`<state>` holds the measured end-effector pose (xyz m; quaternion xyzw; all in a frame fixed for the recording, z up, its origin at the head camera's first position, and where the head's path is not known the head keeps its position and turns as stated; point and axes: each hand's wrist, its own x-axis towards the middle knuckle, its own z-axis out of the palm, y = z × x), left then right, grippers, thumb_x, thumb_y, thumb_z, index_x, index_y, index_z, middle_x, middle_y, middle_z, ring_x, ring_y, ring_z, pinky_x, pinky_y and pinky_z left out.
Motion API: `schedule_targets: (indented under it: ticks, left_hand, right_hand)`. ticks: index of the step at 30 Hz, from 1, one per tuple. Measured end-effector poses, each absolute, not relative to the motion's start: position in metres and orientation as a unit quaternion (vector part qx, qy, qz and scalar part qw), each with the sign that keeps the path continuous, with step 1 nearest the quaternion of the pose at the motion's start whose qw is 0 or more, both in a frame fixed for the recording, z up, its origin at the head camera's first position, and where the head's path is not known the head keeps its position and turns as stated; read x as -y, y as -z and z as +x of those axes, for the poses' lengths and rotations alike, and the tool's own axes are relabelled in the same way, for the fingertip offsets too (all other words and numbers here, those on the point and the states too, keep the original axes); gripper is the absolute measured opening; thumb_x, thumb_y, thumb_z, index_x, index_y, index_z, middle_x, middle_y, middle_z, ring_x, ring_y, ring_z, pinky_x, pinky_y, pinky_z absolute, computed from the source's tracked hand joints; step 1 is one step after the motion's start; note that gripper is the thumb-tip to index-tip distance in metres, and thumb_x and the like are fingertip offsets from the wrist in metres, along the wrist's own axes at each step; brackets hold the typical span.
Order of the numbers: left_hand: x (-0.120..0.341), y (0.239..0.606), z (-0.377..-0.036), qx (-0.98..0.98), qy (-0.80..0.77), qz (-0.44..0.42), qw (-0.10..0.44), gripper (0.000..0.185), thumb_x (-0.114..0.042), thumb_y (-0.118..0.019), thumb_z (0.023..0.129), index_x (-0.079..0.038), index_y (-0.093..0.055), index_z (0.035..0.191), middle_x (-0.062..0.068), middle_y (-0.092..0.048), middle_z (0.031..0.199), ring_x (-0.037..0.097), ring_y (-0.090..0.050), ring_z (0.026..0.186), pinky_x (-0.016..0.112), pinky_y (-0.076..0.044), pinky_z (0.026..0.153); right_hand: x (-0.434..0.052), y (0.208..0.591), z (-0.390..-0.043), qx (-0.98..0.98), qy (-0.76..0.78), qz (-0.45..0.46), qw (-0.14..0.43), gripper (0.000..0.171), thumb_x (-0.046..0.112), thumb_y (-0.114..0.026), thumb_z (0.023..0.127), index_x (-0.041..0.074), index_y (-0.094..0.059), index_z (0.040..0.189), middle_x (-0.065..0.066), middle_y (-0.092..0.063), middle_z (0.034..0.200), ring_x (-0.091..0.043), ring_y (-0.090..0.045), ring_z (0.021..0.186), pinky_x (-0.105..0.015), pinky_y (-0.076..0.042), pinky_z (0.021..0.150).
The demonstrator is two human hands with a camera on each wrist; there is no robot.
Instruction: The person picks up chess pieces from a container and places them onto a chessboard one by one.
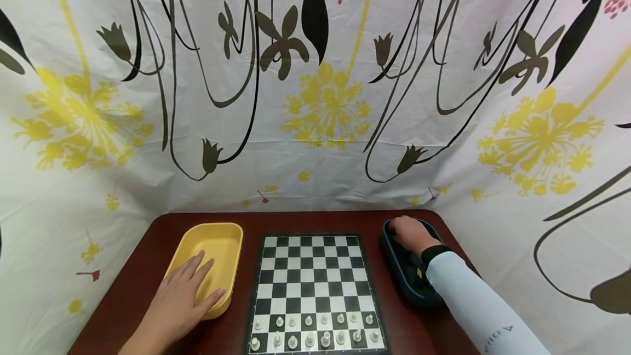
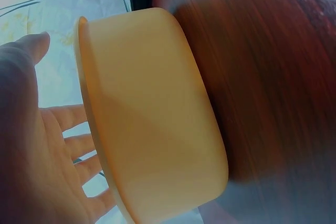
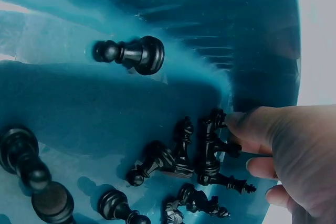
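Note:
My left hand (image 1: 179,297) reaches over the yellow tray (image 1: 225,248) with its fingers spread and nothing in them. The left wrist view shows the fingers behind the tray's rim and the thumb apart from it. Inside the dark blue tray (image 1: 396,273), my right hand (image 1: 413,234) is at the far end. Its thumb and curled fingers pinch at the end of a black chess piece (image 3: 217,116) in a cluster against the tray wall. More black pieces lie on their sides there, including a pawn (image 3: 131,54) lying apart from the cluster.
Between the trays lies a black-and-white chessboard (image 1: 314,267). White chess pieces (image 1: 325,338) stand in two rows along its near side. Under everything is a dark red-brown table (image 1: 315,221), with a flower-printed cloth (image 1: 315,179) hanging behind it and at the sides.

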<state>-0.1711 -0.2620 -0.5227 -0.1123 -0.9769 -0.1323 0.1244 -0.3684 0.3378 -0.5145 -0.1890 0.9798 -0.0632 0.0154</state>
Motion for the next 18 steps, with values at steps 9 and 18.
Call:
schedule_targets:
  ticks: [9,18]
  left_hand:
    - [0.261,0.518,-0.172,0.977,0.133,-0.114,0.124,0.083,-0.070,-0.069,0.100,-0.005,-0.065,0.153,0.026,-0.047,0.167,0.053,-0.048,0.148,0.079,-0.038,0.115]
    - [0.261,0.518,-0.170,0.977,0.134,-0.113,0.123,0.083,-0.069,-0.069,0.100,-0.005,-0.065,0.152,0.026,-0.047,0.167,0.053,-0.048,0.147,0.080,-0.037,0.114]
  right_hand:
    - [-0.338,0.499,-0.366,-0.975,0.080,-0.209,0.005,0.022,-0.001,-0.078,0.100,0.013,-0.072,0.083,0.002,-0.064,0.076,-0.016,-0.055,0.067,-0.036,-0.049,0.063]
    - [-0.343,0.485,-0.359,-0.970,0.104,-0.221,-0.014,0.007,0.001,-0.082,0.098,0.006,-0.081,0.103,-0.004,-0.076,0.095,-0.016,-0.067,0.081,-0.043,-0.061,0.074]
